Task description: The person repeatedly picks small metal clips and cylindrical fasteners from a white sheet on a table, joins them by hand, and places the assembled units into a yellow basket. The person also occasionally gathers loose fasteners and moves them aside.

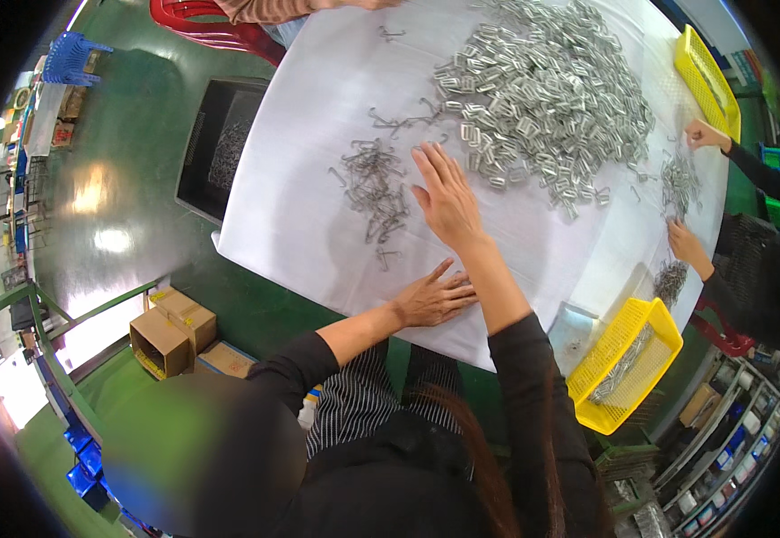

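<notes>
My right hand [448, 197] is over the white-covered table [318, 278], its fingers stretched out and thumb apart, with nothing visible in it. It is just right of a small loose pile of thin bent-wire metal hooks [377, 188]. Nearer the table's front edge, my left hand [437, 299] rests palm down with fingers spread, holding nothing I can see. Beyond my right hand rises a large heap of shiny metal wire pieces [542, 99], shaped like flat buckles or clips. A few stray hooks [408, 118] lie between the two piles.
At the right edge, a co-worker's hands [690, 247] are beside smaller wire piles [680, 182]. A yellow basket [628, 403] holding metal pieces is at the near right corner, another yellow basket [699, 67] farther off. A black crate [195, 179] is left of the table.
</notes>
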Tool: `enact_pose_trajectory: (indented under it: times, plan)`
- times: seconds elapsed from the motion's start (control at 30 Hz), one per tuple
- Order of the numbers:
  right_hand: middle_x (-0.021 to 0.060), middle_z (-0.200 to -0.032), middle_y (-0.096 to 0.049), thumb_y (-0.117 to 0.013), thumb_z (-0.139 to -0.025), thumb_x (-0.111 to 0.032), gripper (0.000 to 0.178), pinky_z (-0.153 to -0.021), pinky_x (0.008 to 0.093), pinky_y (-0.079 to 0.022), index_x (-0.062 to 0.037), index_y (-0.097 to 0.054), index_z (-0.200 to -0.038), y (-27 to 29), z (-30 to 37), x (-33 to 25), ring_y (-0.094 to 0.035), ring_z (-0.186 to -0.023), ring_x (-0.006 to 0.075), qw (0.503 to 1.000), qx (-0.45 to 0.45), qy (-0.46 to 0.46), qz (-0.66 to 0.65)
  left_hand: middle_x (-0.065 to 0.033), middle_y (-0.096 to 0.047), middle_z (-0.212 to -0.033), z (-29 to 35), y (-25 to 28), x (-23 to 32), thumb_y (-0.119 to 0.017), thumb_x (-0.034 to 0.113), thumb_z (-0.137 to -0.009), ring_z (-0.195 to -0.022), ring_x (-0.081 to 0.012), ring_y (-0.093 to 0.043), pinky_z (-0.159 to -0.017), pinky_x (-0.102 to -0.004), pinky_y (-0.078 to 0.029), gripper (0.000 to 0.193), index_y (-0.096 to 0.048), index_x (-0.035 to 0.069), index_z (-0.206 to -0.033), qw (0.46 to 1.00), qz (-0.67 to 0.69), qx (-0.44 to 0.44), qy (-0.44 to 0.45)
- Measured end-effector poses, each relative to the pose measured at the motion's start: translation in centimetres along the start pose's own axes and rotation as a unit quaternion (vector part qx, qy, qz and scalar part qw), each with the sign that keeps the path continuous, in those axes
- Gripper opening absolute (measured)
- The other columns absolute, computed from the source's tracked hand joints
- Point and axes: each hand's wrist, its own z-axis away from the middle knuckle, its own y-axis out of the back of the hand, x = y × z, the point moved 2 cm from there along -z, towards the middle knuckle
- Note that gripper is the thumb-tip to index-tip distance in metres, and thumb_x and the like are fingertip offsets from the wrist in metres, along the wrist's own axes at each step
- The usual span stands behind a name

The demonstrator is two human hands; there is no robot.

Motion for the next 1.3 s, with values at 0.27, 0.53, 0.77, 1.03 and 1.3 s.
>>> enact_pose_trajectory:
  times: [0.27, 0.53, 0.77, 1.03, 1.3]
  plan:
    - [0.0116, -0.139, -0.034, -0.055, -0.086, -0.027, 0.046, -0.107, 0.0398, -0.024, -0.0104, -0.044, -0.128, -7.3, -5.9, -1.8, -0.028, -0.130, 0.0273, 0.997, -0.070, 0.002, 0.017, -0.0019, -0.042, -0.133, 2.9, 5.3, -9.6, -0.048, 0.029, -0.084, -0.129, -0.0188, -0.030, -0.107, -0.0552, -0.005, 0.046, -0.045, 0.012, -0.127, 0.982, -0.061, 0.018, 0.178]
    - [0.0042, -0.107, -0.054, -0.058, -0.076, -0.007, 0.028, -0.086, 0.0378, -0.038, -0.0120, -0.058, -0.104, -3.6, -8.3, 2.0, -0.050, -0.100, 0.0231, 0.989, 0.026, -0.046, 0.140, 0.0022, -0.035, -0.140, 7.3, 5.6, -8.4, -0.045, 0.029, -0.087, -0.134, -0.0140, -0.021, -0.107, -0.0544, 0.002, 0.048, -0.039, 0.016, -0.134, 0.991, -0.113, 0.033, 0.057]
    - [0.0023, -0.080, -0.059, -0.062, -0.077, -0.012, 0.010, -0.071, 0.0359, -0.041, -0.0113, -0.064, -0.087, -0.2, -8.1, 4.3, -0.057, -0.074, 0.0235, 0.991, -0.027, -0.121, 0.053, 0.0027, -0.028, -0.143, 2.6, 8.6, -14.2, -0.048, 0.027, -0.086, -0.135, -0.0159, -0.017, -0.107, -0.0545, 0.001, 0.051, -0.036, 0.019, -0.135, 0.975, -0.148, 0.064, 0.152]
    - [0.0034, -0.083, -0.059, -0.066, -0.072, -0.011, 0.017, -0.071, 0.0338, -0.043, -0.0122, -0.065, -0.089, 3.7, -4.5, 6.4, -0.058, -0.076, 0.0206, 0.956, -0.033, -0.288, 0.035, 0.0046, -0.025, -0.144, -2.9, 9.7, -18.8, -0.042, 0.033, -0.089, -0.137, -0.0162, -0.012, -0.108, -0.0540, 0.001, 0.050, -0.033, 0.023, -0.137, 0.984, -0.119, 0.064, 0.118]
    - [0.0045, -0.104, -0.053, -0.063, -0.067, -0.001, 0.036, -0.086, 0.0392, -0.036, -0.0116, -0.059, -0.101, 1.0, -3.1, 2.1, -0.048, -0.104, 0.0245, 0.966, 0.077, -0.140, 0.202, 0.0054, -0.028, -0.143, 4.6, 13.0, -24.9, -0.035, 0.031, -0.092, -0.134, -0.0162, -0.020, -0.108, -0.0555, -0.005, 0.047, -0.030, 0.021, -0.138, 0.938, -0.200, 0.060, 0.276]
